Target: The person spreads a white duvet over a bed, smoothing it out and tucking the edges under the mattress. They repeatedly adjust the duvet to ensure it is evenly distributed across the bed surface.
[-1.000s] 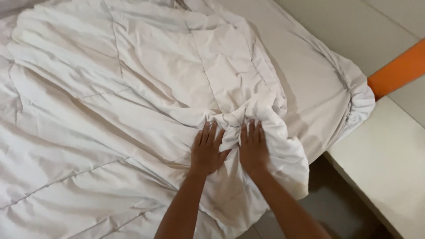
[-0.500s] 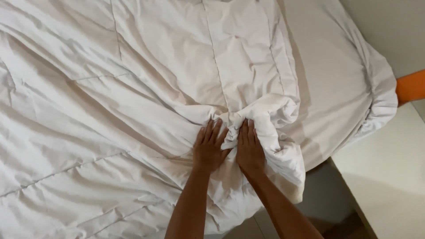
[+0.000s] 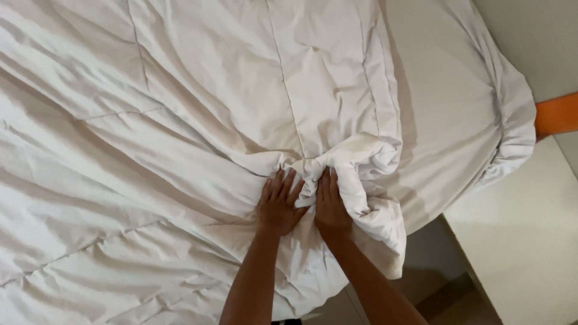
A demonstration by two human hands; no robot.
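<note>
From the head view, the left hand lies flat with fingers spread, palm down on the white duvet, gripping nothing, while the right hand just beside it rests on a bunched fold of the duvet's edge, fingers nearly straight; whether they pinch the cloth I cannot tell. The duvet covers most of the bed, its corner hanging over the near edge by the forearms, and to the right the sheeted mattress lies bare up to its rounded corner, with open floor beyond and an orange strip at the far right.
</note>
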